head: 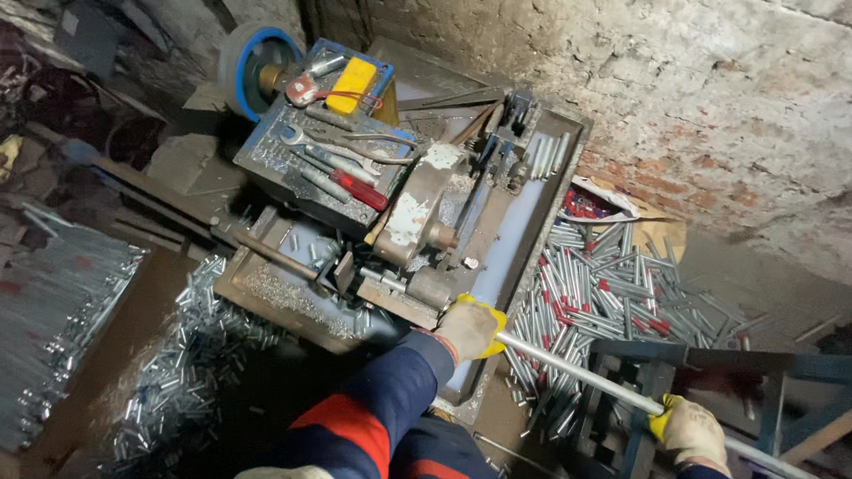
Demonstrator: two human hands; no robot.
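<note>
At the left edge of the frame, a bundle of long metal rods (53, 310) lies beside a heap of short cut tube pieces (191, 355). In the centre, a rusty cutting machine (417, 222) sits in a metal tray (524, 239), with a red-handled screwdriver (359, 189) on top. The gloved left hand (469, 328) clenches a long steel tube (577, 368) near the machine; the gloved right hand (692, 433) grips it at lower right, above a pile of red-capped tubes (612, 293).

We lose the rod (577, 365) at the four o'clock edge; our gloves hide both hands' grip; our right glove (690, 433) is cropped.
</note>
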